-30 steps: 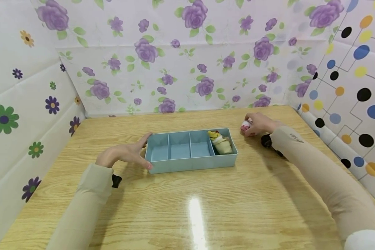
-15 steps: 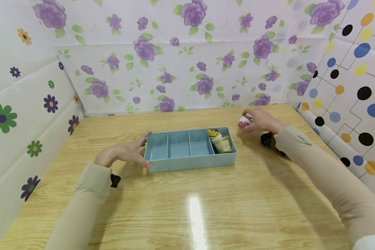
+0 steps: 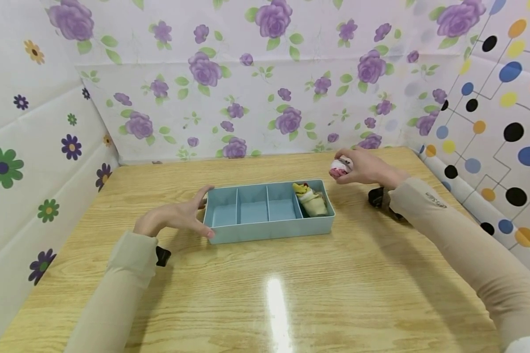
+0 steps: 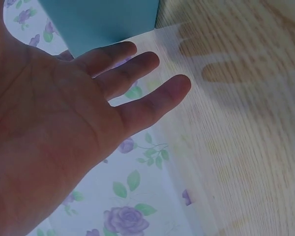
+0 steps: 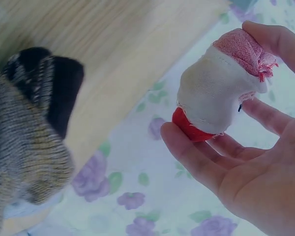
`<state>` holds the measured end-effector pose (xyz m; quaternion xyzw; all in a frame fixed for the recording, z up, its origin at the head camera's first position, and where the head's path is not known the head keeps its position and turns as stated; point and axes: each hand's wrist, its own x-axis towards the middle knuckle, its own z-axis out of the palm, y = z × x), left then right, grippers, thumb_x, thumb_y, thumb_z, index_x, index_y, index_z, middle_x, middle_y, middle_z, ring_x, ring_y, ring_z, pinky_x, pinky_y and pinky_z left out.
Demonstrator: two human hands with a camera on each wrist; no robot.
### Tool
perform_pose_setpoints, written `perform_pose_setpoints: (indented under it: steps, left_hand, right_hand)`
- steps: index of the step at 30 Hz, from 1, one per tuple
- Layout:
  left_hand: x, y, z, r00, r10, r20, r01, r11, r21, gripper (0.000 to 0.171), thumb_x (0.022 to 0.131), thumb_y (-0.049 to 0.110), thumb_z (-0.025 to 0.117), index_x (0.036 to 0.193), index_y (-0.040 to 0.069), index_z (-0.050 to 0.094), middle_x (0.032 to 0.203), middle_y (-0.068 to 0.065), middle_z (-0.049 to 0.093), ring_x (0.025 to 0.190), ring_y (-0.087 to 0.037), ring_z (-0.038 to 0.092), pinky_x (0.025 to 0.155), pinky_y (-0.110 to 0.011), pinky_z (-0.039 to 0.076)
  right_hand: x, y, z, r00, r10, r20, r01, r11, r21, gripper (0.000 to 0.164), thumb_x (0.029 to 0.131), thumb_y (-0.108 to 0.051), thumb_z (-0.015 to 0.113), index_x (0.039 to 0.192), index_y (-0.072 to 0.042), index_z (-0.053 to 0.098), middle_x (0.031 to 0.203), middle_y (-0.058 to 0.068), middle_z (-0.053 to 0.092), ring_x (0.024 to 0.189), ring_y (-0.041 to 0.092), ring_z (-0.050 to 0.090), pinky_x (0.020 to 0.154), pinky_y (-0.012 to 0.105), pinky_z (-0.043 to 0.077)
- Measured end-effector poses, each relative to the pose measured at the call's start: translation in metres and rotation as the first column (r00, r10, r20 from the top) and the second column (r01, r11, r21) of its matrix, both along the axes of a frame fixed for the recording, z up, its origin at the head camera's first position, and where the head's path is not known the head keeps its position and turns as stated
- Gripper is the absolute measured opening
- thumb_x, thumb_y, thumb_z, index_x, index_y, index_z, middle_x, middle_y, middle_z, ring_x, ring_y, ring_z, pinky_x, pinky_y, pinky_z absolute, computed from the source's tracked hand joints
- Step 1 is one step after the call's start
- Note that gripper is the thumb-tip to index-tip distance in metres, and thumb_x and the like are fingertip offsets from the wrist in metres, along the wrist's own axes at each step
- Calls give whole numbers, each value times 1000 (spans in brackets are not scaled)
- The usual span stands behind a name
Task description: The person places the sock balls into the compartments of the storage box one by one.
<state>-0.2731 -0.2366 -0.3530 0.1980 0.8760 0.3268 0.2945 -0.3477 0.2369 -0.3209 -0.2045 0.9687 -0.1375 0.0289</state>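
Observation:
Spread across the left end of a blue four-compartment box, my left hand touches its front corner with the thumb and its back corner with a finger. In the left wrist view the other fingers stretch out straight below the box wall. My right hand pinches a small stuffed cloth figure, white with a pink woven end and a red end, between thumb and fingertips. It is held over the table, beyond the box's back right corner. A cream and yellow cloth bundle fills the rightmost compartment.
The wooden table ends at a purple-flowered cloth wall behind. A dotted cloth wall stands on the right. Near my right wrist lies a grey-brown knitted thing with a black part beside it.
My right hand has risen and moved left toward the box with the stuffed cloth figure in its grip. The left hand and the box have stayed in place.

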Motion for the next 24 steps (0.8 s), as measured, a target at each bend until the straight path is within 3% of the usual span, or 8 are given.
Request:
perform_pose_setpoints:
  steps: [14,18,24]
  left_hand:
    - [0,2,1,1000,7,28,-7,1000,7,127,78,37,80,151,26,-23,159,-29,-6,149,-44,0,113,-65,23]
    - [0,2,2,1000,2,21,-2,1000,-1,126,79,38,79,151,25,-23,159,-30,-5,148,-45,0,112,-65,23]
    - [-1,1,3,1000,-9,20,9,1000,2,127,80,37,79,151,24,-25,158,-31,-6,147,-47,0,111,-66,23]
  right_hand:
    - [17,-33,21,997,53,-47,-52,998,26,64,78,-38,77,133,-17,52,121,19,53,86,27,54,67,36,45]
    - [22,-46,25,992,102,-70,-100,994,30,63,79,-37,76,133,-16,53,121,19,54,91,27,54,71,37,47]
    - [31,-66,31,982,168,-91,-165,986,39,60,79,-38,76,131,-20,54,113,14,55,86,24,51,70,35,44]
